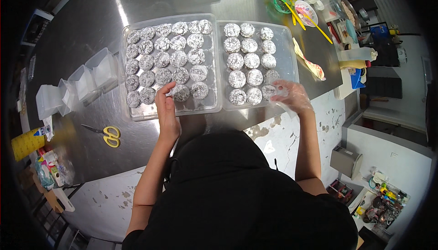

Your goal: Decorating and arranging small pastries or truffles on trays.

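Two shallow clear plastic trays lie side by side on the metal table. The left tray (214,67) and the right tray (292,63) both bear rows of round crinkle cookies (178,59), dark with cracked white powdered sugar. My left hand (168,120) reaches over the left tray's near edge with fingers extended, beside a cookie (181,93) in the nearest row; no cookie shows in its grasp. In what looks like a thin clear glove, my right hand (295,98) has thumb and fingers around a cookie (268,91) at the right tray's near right corner.
Clear plastic boxes (84,83) stand at the left, with yellow-handled scissors (111,136) nearer me. At the far right are a bowl (305,13), green and yellow spatulas (289,5) and a smeared piping bag (312,65). A yellow roll (29,145) sits at the left edge.
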